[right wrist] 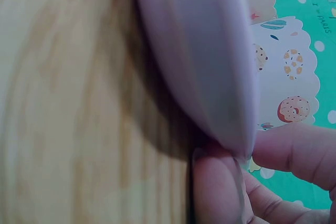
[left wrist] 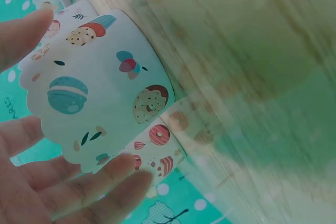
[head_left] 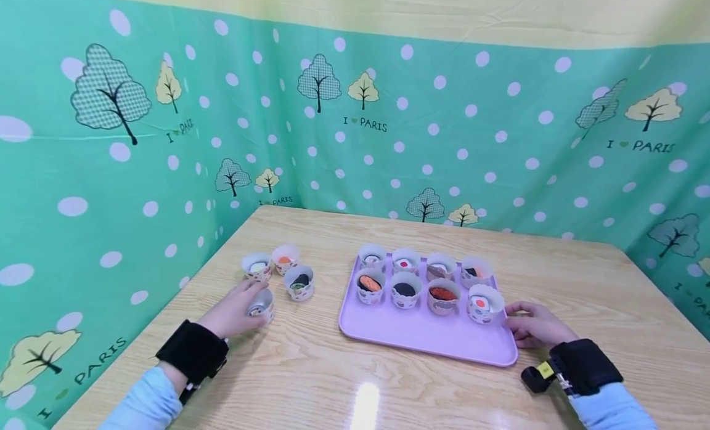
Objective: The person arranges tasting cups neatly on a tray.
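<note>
At the left of the table my left hand (head_left: 240, 311) grips a paper cup (head_left: 269, 308) patterned with sweets, thumb on one side and fingers round the other. A small sushi piece shows inside that cup. In the left wrist view its wall shows a blue macaron and a cookie (left wrist: 94, 72), with the outer fingers spread loosely over it. My right hand (head_left: 539, 325) pinches the right edge of a purple tray (head_left: 410, 331), thumb low against the edge and index finger at the rim. Two rows of paper cups holding sushi pieces stand on the tray, including a front-right cup (head_left: 485, 313).
Beyond my left hand three more filled cups stand on the wooden table (head_left: 310, 381): a left cup (head_left: 256, 271), a back cup (head_left: 286, 261) and a right cup (head_left: 299, 291). A green dotted curtain (head_left: 444, 140) with trees borders the table's left and back.
</note>
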`<state>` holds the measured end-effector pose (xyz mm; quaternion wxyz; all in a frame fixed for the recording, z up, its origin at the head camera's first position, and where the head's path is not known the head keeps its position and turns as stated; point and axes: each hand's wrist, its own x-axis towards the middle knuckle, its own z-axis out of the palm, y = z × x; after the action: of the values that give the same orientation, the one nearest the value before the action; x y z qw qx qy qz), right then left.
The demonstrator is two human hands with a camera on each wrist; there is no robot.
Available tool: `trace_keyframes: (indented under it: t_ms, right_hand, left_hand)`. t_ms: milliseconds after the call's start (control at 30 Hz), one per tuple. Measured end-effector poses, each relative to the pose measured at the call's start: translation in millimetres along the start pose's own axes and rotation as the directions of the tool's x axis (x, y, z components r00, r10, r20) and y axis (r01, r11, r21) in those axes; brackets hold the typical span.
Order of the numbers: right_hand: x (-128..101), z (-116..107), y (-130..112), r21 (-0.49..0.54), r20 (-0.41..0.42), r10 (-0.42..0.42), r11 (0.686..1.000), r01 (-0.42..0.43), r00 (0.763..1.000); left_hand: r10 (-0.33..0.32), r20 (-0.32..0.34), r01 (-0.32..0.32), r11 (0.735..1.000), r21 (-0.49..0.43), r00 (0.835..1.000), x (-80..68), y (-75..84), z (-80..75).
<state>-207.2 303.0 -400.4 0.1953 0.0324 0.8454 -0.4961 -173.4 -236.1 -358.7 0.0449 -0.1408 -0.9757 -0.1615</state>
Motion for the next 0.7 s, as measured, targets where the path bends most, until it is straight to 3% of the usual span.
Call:
trace_keyframes:
  t_ms: [700]
  right_hand:
    - [-0.8, 0.8, -1.6, -0.005, -0.017, 0.001, 1.0, -0.001, 1.0]
  left_hand:
    - [-0.12, 0.052, 0.121, 0.992, -0.018, 0.991, 2.4, 4.4, -2.6]
